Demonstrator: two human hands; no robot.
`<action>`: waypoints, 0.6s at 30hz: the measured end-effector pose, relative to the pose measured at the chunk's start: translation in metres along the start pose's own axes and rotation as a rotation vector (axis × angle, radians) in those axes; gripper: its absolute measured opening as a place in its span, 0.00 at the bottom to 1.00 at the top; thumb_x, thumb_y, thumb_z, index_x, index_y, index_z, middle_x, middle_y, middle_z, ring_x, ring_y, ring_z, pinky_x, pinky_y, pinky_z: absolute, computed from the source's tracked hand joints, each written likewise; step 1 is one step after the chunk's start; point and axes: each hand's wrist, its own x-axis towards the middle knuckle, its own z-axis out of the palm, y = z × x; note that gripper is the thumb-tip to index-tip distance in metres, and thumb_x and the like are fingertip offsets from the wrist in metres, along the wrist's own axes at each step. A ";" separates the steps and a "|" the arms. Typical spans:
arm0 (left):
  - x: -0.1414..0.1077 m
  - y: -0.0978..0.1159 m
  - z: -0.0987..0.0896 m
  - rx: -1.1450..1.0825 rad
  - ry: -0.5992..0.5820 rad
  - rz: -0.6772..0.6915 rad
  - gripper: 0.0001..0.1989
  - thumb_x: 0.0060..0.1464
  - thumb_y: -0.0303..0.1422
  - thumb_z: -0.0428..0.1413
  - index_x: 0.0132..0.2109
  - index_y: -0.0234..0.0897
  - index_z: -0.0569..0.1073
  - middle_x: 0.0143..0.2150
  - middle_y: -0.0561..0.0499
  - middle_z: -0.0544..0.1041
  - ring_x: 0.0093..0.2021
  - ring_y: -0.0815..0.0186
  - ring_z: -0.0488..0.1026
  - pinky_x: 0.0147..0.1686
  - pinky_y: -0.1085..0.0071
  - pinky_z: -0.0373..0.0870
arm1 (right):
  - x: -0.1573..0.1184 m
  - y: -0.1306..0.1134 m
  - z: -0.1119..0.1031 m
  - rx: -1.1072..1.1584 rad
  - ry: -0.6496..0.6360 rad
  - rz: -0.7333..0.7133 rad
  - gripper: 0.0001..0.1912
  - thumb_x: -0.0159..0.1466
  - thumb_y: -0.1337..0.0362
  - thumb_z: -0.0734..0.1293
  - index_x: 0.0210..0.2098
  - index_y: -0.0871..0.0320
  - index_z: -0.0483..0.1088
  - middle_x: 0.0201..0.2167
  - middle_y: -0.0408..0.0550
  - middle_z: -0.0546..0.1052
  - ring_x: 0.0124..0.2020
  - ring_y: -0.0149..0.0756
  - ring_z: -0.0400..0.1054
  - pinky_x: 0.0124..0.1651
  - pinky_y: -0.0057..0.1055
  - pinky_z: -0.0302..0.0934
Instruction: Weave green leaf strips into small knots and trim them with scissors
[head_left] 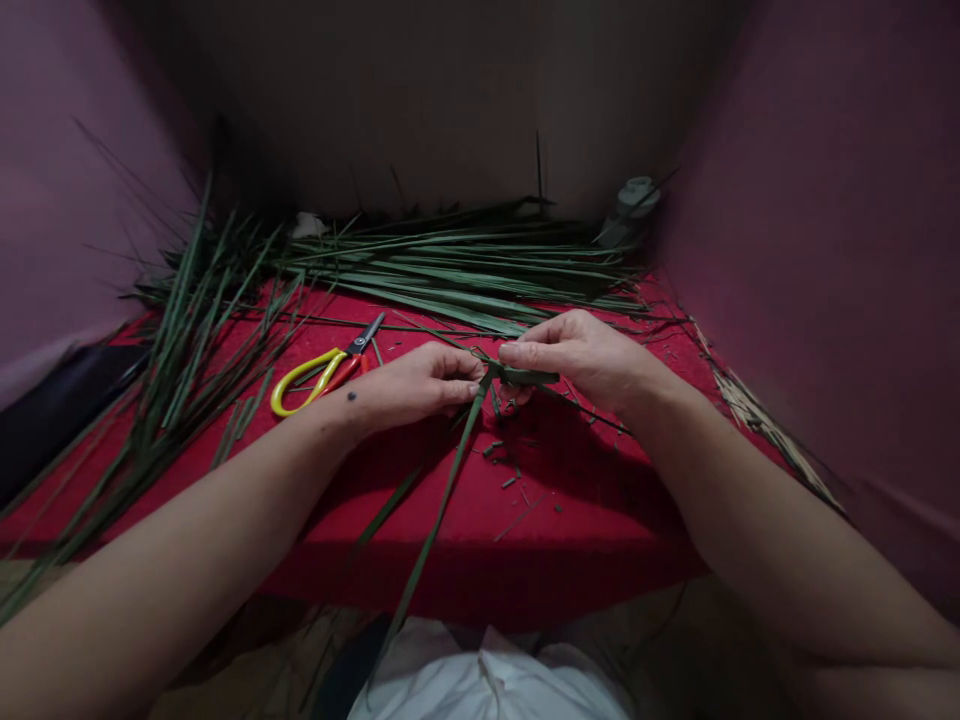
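Between my two hands is a small piece woven from green leaf strips (491, 373), with loose ends sticking out. My left hand (439, 378) is closed on its left side, thumb and fingers pinching the strips. From the right, my right hand (570, 355) grips the folded part between thumb and fingers. One long strip (442, 495) hangs from the piece toward my lap. Scissors (319, 380) with one yellow and one red handle lie just beyond my left wrist, blades pointing away. Some of the fingertips are hidden behind the strips.
Long green leaves (450, 265) are heaped along the back of the red cloth (600, 480), with more leaves (187, 330) at the left. A pale bottle (632, 210) stands at the back right. Leaf scraps (510, 480) lie below my hands. Pale stalks (765, 430) line the right edge.
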 end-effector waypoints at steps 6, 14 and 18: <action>0.001 0.001 0.000 -0.006 -0.019 -0.010 0.07 0.50 0.33 0.54 0.29 0.34 0.67 0.23 0.57 0.63 0.23 0.74 0.58 0.23 0.77 0.55 | 0.001 -0.003 0.002 -0.085 -0.049 0.008 0.17 0.54 0.53 0.69 0.25 0.64 0.75 0.21 0.48 0.74 0.23 0.30 0.64 0.27 0.27 0.56; 0.001 0.005 0.000 0.064 -0.043 0.032 0.09 0.51 0.35 0.54 0.28 0.33 0.68 0.22 0.58 0.61 0.22 0.74 0.57 0.23 0.77 0.53 | 0.005 -0.004 0.015 -0.447 0.073 0.005 0.10 0.52 0.63 0.68 0.20 0.63 0.73 0.14 0.41 0.67 0.17 0.23 0.54 0.19 0.25 0.42; 0.001 0.005 0.002 0.113 -0.002 0.102 0.07 0.51 0.33 0.53 0.30 0.33 0.69 0.23 0.57 0.63 0.23 0.74 0.59 0.25 0.77 0.57 | 0.004 -0.003 0.015 -0.258 0.109 0.044 0.08 0.51 0.65 0.68 0.20 0.63 0.73 0.16 0.44 0.71 0.18 0.25 0.59 0.21 0.25 0.50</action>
